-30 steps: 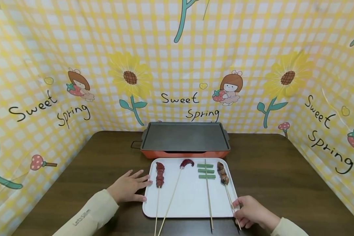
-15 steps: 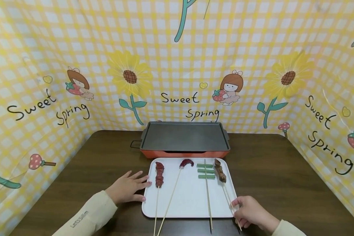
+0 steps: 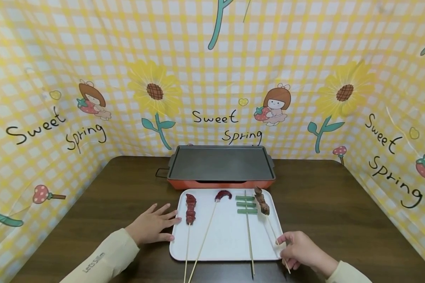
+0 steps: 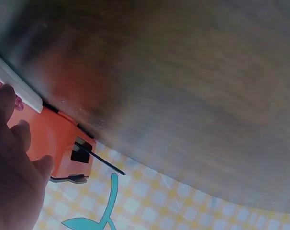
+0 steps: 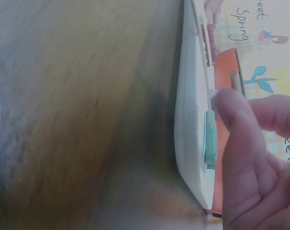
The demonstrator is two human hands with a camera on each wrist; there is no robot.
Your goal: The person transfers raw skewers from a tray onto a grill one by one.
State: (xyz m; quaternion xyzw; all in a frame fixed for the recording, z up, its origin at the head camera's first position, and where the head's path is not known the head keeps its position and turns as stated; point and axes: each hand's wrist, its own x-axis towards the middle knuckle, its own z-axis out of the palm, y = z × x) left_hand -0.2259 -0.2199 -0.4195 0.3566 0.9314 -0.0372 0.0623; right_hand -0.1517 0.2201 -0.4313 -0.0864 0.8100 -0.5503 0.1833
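Cloth [image 3: 212, 70] reads "Sweet Spring", left hand [image 3: 150, 226] spread against a tray [image 3: 226, 239], right hand [image 3: 298, 249] pinching a brown-topped skewer [image 3: 262, 202].

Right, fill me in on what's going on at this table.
A person's right hand pinches a skewer of brown chunks by its pale stick; the skewer looks raised off the white rectangular tray. The left hand is spread at the tray's left edge. Three more lie on the tray: a skewer of dark red chunks, a skewer with a curled dark red piece and a skewer of green sticks. Behind it stands an orange-sided, dark-grey griddle with no skewer on it.
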